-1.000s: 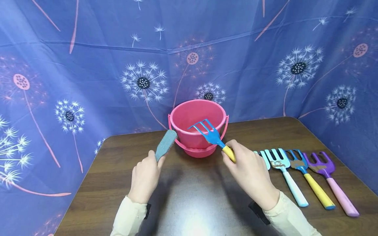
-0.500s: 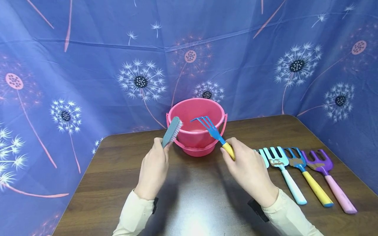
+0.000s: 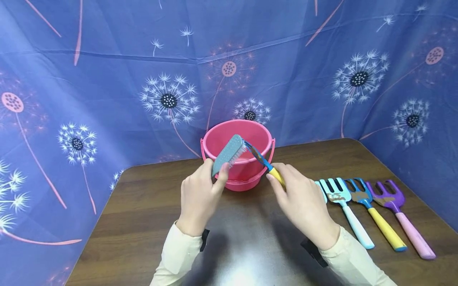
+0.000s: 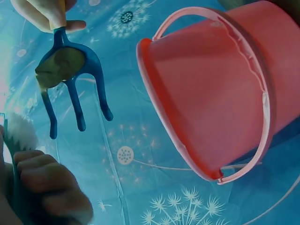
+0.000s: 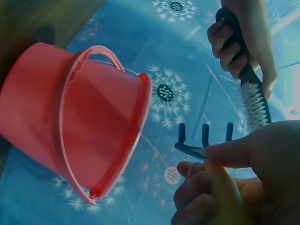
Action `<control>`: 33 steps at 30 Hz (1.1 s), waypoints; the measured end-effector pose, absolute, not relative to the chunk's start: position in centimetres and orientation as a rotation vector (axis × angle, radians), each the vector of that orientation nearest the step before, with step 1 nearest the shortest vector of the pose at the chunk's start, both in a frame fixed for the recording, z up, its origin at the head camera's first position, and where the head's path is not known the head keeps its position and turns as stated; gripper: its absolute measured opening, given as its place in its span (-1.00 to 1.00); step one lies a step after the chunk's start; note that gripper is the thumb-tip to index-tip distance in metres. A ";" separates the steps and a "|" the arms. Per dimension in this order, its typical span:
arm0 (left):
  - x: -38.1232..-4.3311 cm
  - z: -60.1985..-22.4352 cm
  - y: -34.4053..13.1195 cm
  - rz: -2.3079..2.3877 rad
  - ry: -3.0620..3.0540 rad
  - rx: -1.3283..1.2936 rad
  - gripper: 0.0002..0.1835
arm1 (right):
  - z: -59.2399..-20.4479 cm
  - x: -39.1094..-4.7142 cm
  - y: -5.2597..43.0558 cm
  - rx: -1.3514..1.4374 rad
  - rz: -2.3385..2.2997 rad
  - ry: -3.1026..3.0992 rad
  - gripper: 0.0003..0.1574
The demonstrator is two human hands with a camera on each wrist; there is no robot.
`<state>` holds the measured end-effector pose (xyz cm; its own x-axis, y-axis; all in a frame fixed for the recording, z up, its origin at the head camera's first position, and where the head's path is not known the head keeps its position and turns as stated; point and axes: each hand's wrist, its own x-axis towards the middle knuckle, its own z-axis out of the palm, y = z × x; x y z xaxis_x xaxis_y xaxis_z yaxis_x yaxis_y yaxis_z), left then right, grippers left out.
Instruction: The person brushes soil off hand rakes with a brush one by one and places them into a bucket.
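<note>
My left hand (image 3: 200, 194) grips a grey-blue scrubbing brush (image 3: 226, 154) by its handle, white bristles (image 5: 253, 105) turned toward the rake. The yellow handle of a small blue hand rake (image 3: 263, 160) is held in my right hand (image 3: 304, 204). In the left wrist view a brown, dirt-like patch (image 4: 65, 64) covers the base of the prongs. Bristles and prongs are close together; whether they touch I cannot tell. Both tools are up over the front of a pink bucket (image 3: 247, 170), which stands upright with its handle hanging down in front.
To the right on the wooden table (image 3: 136, 222) lie a light-blue fork (image 3: 352, 222), a blue fork with yellow handle (image 3: 384, 228) and a purple fork with pink handle (image 3: 411, 230), brown patches on their heads. Another light-blue head is partly behind my right hand. A patterned blue cloth (image 3: 286, 79) hangs behind.
My left hand has moved right and tilted the brush, bringing its bristles up to the rake's prongs. The right hand has stayed nearly in place but turned the rake edge-on.
</note>
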<state>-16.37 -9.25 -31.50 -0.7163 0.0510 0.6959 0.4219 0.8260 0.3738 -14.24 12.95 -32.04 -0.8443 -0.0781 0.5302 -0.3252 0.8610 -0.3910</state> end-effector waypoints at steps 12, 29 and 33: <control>-16.9 -32.2 -8.8 -0.514 -2.175 -0.477 -0.57 | -31.5 -13.6 12.3 0.322 0.786 -2.586 -0.80; -17.8 -32.4 -9.6 -0.197 -2.056 -0.582 -0.51 | -31.3 -13.9 12.0 0.375 0.799 -2.565 -0.88; -17.8 -32.1 -9.3 -0.196 -2.028 -0.549 -0.43 | -31.3 -14.3 11.9 0.390 0.761 -2.532 -0.89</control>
